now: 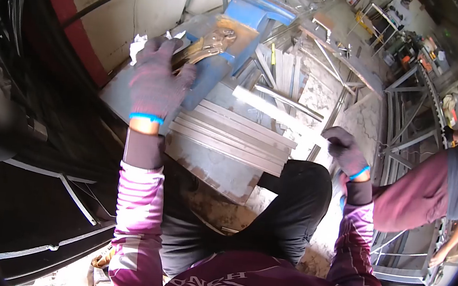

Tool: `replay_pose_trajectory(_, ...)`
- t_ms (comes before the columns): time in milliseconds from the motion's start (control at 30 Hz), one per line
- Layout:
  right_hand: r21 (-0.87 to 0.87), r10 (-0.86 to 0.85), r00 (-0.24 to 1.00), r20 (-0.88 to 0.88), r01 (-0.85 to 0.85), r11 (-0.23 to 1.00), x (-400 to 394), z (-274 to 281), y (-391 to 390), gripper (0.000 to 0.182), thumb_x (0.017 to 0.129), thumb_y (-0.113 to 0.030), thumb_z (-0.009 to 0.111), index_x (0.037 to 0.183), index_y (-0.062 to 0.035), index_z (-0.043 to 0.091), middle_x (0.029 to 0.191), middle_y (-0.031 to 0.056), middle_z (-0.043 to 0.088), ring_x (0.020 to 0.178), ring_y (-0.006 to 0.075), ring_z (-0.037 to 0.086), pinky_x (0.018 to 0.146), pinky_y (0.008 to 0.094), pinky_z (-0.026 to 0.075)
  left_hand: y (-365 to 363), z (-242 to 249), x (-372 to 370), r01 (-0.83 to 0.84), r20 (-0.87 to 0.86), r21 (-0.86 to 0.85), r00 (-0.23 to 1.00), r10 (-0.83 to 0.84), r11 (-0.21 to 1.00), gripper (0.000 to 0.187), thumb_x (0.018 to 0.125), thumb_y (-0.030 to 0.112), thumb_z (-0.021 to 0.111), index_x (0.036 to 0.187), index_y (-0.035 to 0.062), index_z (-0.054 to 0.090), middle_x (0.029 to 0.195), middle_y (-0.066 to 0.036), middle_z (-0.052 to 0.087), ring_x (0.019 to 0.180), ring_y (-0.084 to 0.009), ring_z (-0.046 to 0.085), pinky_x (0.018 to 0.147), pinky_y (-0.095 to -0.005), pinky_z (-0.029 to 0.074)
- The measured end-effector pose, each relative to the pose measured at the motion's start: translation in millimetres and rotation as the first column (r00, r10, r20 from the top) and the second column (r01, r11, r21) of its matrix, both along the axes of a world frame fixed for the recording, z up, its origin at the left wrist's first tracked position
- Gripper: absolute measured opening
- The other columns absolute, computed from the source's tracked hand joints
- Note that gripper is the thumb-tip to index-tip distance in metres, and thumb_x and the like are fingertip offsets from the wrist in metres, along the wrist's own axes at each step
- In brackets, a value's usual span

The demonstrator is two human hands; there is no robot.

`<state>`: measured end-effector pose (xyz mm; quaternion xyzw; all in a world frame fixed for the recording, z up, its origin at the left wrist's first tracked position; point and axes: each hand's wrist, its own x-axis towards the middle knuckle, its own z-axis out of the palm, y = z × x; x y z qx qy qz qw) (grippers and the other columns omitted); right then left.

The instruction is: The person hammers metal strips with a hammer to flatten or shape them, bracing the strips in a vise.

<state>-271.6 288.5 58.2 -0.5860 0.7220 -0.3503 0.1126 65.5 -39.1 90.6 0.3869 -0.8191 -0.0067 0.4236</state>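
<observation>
My left hand (159, 81), in a dark knitted glove, reaches over the blue machine (244, 12), beside a crumpled white piece (137, 47). Its fingers are bent forward, and what lies under them is hidden. Brownish metal clamp parts (213, 46) sit just right of this hand. My right hand (345, 148), gloved too, is closed round the near end of a bright flat metal strip (277, 113), which points up and left. Several grey metal strips (229, 137) lie side by side on the metal plate (209, 169) between my arms.
A person in maroon trousers (412, 192) is close on the right, beside a metal frame (405, 129). More metal bars (285, 73) lie beyond the plate. A long rusty-edged bench (343, 57) stands farther back. Dark sheeting (45, 122) fills the left side.
</observation>
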Motion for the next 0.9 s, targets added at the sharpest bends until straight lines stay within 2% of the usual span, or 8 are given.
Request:
replay_pose_trajectory(67,0.156,-0.173,0.955,0.241,0.138,0.978,9,23,5,0.036,0.083,0.011,0.054,0.113,-0.0059,0.064,0.088,-0.0017,0.057,0.071,0.0092,0.051,0.064,0.0257,0.045,-11,-3,-9,0.007,0.062,0.128,0.998,-0.015,0.992,0.056,0.083,0.035,0.077,0.132,0.0125,0.063,0.125,-0.020,0.065,0.119,-0.0368,0.059,0.102,-0.0483,0.048)
replay_pose_trajectory(200,-0.056,-0.070,0.853,0.518,0.115,0.992,34,50,-30,0.043,0.077,0.012,0.060,0.116,-0.0071,0.062,0.091,-0.0028,0.052,0.070,0.0072,0.045,0.061,0.0235,0.040,-43,-29,-25,0.040,0.121,0.336,0.989,-0.085,0.941,0.061,0.078,0.039,0.078,0.132,0.0159,0.062,0.124,-0.016,0.064,0.113,-0.0373,0.063,0.096,-0.0468,0.052)
replay_pose_trajectory(267,-0.121,-0.069,0.997,0.036,0.073,0.990,42,61,-67,0.041,0.076,0.008,0.063,0.115,-0.0068,0.063,0.089,-0.0013,0.052,0.074,0.0092,0.048,0.066,0.0257,0.044,-45,-31,-23,0.029,0.075,0.305,0.996,-0.054,0.952,0.062,0.076,0.039,0.079,0.131,0.0152,0.062,0.119,-0.017,0.066,0.109,-0.0372,0.065,0.091,-0.0472,0.054)
replay_pose_trajectory(400,-0.211,0.004,1.000,-0.011,-0.006,0.978,37,57,-157,0.036,0.073,0.006,0.064,0.107,-0.0071,0.066,0.090,-0.0004,0.056,0.083,0.0116,0.053,0.075,0.0277,0.047,-37,-26,-12,-0.052,-0.034,0.349,0.997,0.068,0.936,0.062,0.074,0.037,0.079,0.128,0.0112,0.063,0.115,-0.019,0.070,0.103,-0.0376,0.068,0.089,-0.0471,0.055)
replay_pose_trajectory(567,-0.108,-0.020,0.940,-0.342,-0.018,0.994,53,47,-264,0.023,0.076,-0.008,0.066,0.098,-0.0064,0.071,0.102,0.0200,0.069,0.100,0.0392,0.064,0.086,0.0428,0.053,-45,-50,17,0.089,-0.420,0.408,0.902,0.100,0.909,0.056,0.075,0.016,0.072,0.128,0.0025,0.061,0.114,-0.023,0.070,0.103,-0.0388,0.069,0.090,-0.0425,0.054)
replay_pose_trajectory(733,-0.131,-0.078,0.950,-0.303,0.040,0.991,67,18,-314,0.028,0.074,-0.012,0.070,0.101,-0.0074,0.072,0.106,0.0178,0.069,0.103,0.0378,0.063,0.093,0.0418,0.053,-58,-55,34,0.168,-0.483,0.416,0.874,0.060,0.894,0.055,0.075,0.012,0.070,0.127,0.0001,0.060,0.110,-0.021,0.070,0.099,-0.0336,0.070,0.090,-0.0389,0.053)
replay_pose_trajectory(800,-0.101,0.018,0.955,-0.297,-0.050,0.994,68,22,-310,0.035,0.077,-0.007,0.069,0.113,-0.0054,0.070,0.120,0.0166,0.066,0.103,0.0339,0.066,0.091,0.0382,0.055,-56,-52,31,0.264,-0.513,0.433,0.858,-0.005,0.862,0.052,0.077,0.000,0.065,0.128,-0.0004,0.058,0.104,-0.011,0.068,0.088,-0.0183,0.063,0.081,-0.0322,0.052)
replay_pose_trajectory(900,-0.105,0.136,0.973,-0.186,-0.158,0.982,53,33,-287,0.039,0.077,-0.001,0.068,0.116,-0.0063,0.069,0.124,0.0122,0.065,0.103,0.0264,0.067,0.089,0.0364,0.055,-56,-57,26,0.280,-0.496,0.410,0.867,-0.045,0.868,0.051,0.076,0.005,0.068,0.126,0.0003,0.061,0.105,-0.015,0.070,0.093,-0.0247,0.067,0.086,-0.0346,0.053)
